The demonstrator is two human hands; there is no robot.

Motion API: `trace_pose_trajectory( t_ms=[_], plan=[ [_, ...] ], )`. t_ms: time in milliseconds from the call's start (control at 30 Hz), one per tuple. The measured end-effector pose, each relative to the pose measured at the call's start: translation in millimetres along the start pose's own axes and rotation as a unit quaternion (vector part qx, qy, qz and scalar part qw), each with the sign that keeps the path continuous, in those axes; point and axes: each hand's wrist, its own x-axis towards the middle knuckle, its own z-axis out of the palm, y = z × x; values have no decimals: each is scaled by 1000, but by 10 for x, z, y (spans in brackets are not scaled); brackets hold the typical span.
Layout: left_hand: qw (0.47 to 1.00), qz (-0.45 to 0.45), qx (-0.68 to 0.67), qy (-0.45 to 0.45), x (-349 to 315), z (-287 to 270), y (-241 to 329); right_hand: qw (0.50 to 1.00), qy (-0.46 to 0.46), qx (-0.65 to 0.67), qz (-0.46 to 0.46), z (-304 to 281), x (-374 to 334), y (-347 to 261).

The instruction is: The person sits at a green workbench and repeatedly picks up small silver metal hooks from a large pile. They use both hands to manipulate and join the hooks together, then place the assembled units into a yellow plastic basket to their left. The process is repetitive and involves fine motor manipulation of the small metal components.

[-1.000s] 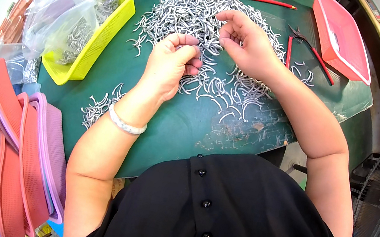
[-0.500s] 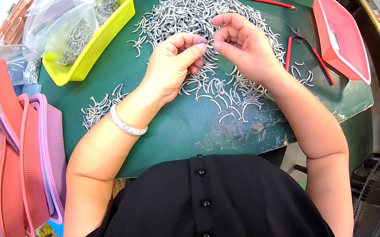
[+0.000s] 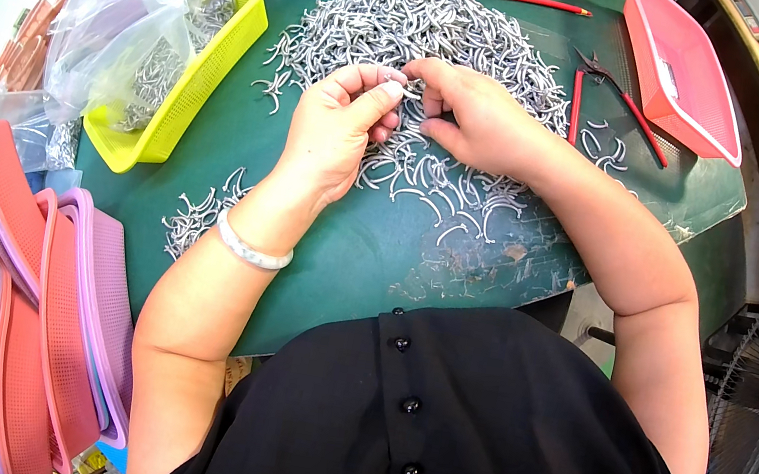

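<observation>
Over the near side of a large heap of small curved grey metal pieces [image 3: 436,29], my two hands meet. My left hand [image 3: 339,118] is closed in a pinch, thumb against index finger, on one curved metal piece [image 3: 412,95] whose end sticks out toward the right. Most of that piece is hidden by the fingers. My right hand [image 3: 482,118] has its index fingertip by the left thumb tip. Its thumb stays apart below, and its other fingers are curled. Loose curved pieces [image 3: 452,199] lie spread beneath the hands.
On the green table [image 3: 341,281], a smaller pile [image 3: 198,220] lies beside my left forearm. A yellow-green basket [image 3: 222,37] with bagged pieces stands left. Red-handled pliers [image 3: 639,120], a red stick [image 3: 543,3] and a pink basket [image 3: 678,97] are right. Stacked baskets [image 3: 61,313] stand lower left.
My right hand has come down and left; its index finger has lowered to the left thumb tip. My left hand has shifted slightly left, still pinching.
</observation>
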Motion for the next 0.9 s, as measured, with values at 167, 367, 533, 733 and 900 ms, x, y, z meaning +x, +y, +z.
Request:
trace_pose_trajectory(
  t_ms=[167, 367, 533, 733, 900],
  plan=[
    [1000, 4, 12, 4, -9, 13, 10, 999, 20, -25, -4, 43, 9, 25],
    [1000, 6, 19, -3, -11, 6, 6, 999, 36, -40, -9, 58, 10, 20],
    [1000, 4, 14, -8, -14, 6, 6, 998, 41, -39, -24, 69, 14, 3],
    [1000, 10, 0, -17, 4, -11, -16, 997, 45, -66, -13, 104, 17, 19],
    [998, -17, -66, 13, -2, 5, 33, 998, 47, -49, -3, 69, 32, 6]
  ],
)
